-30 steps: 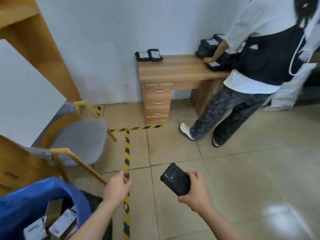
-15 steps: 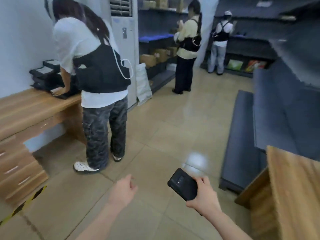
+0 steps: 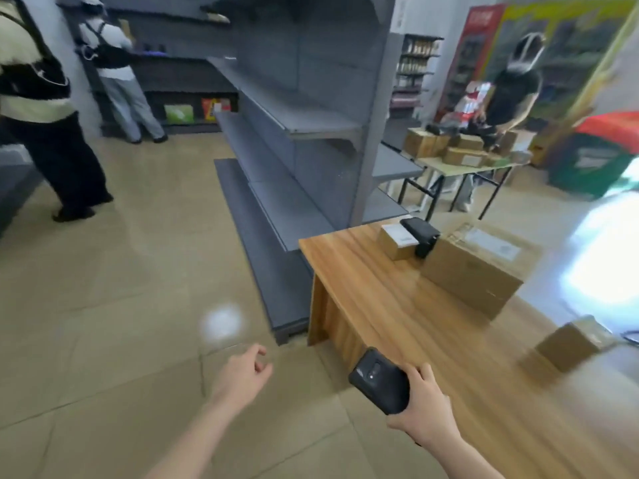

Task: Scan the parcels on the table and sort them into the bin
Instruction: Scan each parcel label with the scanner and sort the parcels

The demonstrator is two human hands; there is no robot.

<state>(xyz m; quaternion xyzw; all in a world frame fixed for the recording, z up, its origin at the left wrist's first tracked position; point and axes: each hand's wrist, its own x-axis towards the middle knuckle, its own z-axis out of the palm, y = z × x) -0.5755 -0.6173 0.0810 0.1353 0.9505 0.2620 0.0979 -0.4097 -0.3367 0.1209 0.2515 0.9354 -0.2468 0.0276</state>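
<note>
Several parcels (image 3: 473, 267) on table (image 3: 373, 305), beyond right hand (image 3: 423, 406) gripping scanner (image 3: 378, 382) | left hand (image 3: 242, 375) loose, empty

Shelving (image 3: 294, 140) L of table (image 3: 380, 305). On table, far end: sm box (image 3: 394, 243), pouch (image 3: 420, 233), lg box (image 3: 473, 274) (touching); another box (image 3: 570, 344) R.

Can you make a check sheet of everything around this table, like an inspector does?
Surface: wooden table, boxes toward its far and right side.
Job's things: big box, small box, black item between them, blurred box at right; scanner in hand; bin not in view.
Clutter: nothing seen.
Grippers: right hand grips the scanner; left hand loose, holds nothing.
Cables: maybe a dark cord at right edge, blurred.
Surroundings: grey shelves, far table with boxes, people.
</note>
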